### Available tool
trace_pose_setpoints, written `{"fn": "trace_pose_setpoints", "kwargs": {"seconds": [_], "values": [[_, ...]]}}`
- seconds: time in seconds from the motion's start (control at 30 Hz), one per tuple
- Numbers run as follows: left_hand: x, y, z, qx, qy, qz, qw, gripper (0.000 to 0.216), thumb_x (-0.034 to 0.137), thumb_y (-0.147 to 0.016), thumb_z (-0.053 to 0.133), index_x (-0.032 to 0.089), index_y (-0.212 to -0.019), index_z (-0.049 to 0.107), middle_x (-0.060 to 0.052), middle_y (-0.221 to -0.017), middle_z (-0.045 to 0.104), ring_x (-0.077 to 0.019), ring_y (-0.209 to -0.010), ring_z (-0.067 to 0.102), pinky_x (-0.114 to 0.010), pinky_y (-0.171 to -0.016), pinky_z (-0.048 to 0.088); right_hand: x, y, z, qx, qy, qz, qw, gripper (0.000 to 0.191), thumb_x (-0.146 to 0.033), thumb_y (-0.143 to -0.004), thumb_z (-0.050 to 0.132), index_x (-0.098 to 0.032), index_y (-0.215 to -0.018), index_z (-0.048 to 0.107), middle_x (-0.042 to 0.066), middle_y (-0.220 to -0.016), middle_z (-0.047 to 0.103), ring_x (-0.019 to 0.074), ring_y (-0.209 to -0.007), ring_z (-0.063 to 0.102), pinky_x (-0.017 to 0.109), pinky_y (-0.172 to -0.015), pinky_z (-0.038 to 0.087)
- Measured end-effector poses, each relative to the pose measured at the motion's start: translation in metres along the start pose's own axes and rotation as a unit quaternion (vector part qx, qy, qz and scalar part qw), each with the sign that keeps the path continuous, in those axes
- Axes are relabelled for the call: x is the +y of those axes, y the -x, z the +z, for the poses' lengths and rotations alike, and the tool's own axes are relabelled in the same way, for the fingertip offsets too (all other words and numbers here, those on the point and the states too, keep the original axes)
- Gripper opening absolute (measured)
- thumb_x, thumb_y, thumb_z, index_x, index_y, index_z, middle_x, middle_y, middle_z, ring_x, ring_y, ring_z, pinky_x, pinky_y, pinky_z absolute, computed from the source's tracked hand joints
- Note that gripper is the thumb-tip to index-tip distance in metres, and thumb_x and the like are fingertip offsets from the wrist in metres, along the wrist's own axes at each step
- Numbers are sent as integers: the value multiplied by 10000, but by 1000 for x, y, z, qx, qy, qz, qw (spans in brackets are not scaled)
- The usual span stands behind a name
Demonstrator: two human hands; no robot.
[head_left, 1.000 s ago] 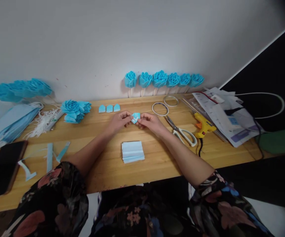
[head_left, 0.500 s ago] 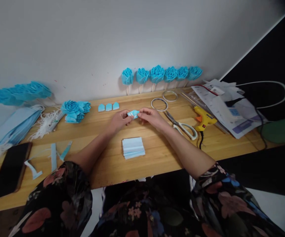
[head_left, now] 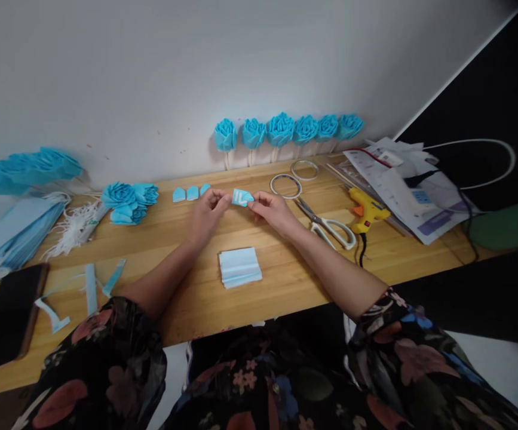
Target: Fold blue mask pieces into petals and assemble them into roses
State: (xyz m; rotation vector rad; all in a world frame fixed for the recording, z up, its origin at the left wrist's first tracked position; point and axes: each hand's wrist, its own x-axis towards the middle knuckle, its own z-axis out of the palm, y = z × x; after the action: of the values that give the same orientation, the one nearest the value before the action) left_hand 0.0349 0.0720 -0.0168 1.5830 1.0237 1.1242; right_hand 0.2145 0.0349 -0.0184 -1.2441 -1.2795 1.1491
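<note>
A small folded piece of light-blue fabric [head_left: 242,197] with a white-striped face and a pointed right end is held above the table. My right hand [head_left: 274,212] is closed in a pinch on its right end. At its left edge are the bent thumb and fingers of my left hand [head_left: 208,215]; I cannot tell whether they grip it. Behind my left hand lie three similar folded pieces [head_left: 192,193] in a row, the rightmost partly hidden by my fingers. A stack of pale-blue fabric rectangles [head_left: 241,267] lies on the table nearer my body.
Blue fabric roses [head_left: 281,129] on sticks lean against the wall, with more roses [head_left: 126,202] at left. Tape rolls [head_left: 285,186], scissors [head_left: 330,227] and a yellow glue gun [head_left: 367,210] lie right. Face masks [head_left: 17,230], fabric strips [head_left: 91,289] and a phone [head_left: 10,316] lie left.
My left hand has moved slightly left, uncovering more of the folded piece. Its striped face now shows more, with the point to the right. The view has shifted a little.
</note>
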Motion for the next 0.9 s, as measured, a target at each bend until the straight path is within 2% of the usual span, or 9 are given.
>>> {"fn": "trace_pose_setpoints", "kwargs": {"seconds": [0.1,0.2,0.57,0.9], "values": [[8,8,6,1,-60,55,997,231,374,-825,638,178,-725,570,34,-637,540,-82,-567,445,-223,-553,343,2,0,2,30,27,-25,999,271,-461,-729,668,-204,-720,584,-47,-615,503,100,-550,451,241,-534,362],[9,12,12,-29,-77,41,996,162,327,-810,630,171,-771,622,19,-677,595,-88,-587,475,-224,-569,364,1,3,4,34,44,-41,998,263,-457,-736,665,-206,-718,585,-40,-629,502,110,-593,452,244,-555,366],[2,10,12,-14,-93,25,995,120,280,-788,642,161,-802,651,19,-657,610,-83,-557,470,-216,-545,351,-2,7,9,42,119,-93,988,132,-323,-776,619,-200,-729,616,-8,-697,608,127,-634,507,256,-620,376],[2,11,12,-19,-108,14,994,101,254,-785,605,161,-790,645,21,-658,598,-84,-563,465,-213,-553,355,0,7,9,34,154,-110,981,156,-339,-802,617,-200,-730,620,-2,-694,614,133,-630,515,260,-611,372]]}}
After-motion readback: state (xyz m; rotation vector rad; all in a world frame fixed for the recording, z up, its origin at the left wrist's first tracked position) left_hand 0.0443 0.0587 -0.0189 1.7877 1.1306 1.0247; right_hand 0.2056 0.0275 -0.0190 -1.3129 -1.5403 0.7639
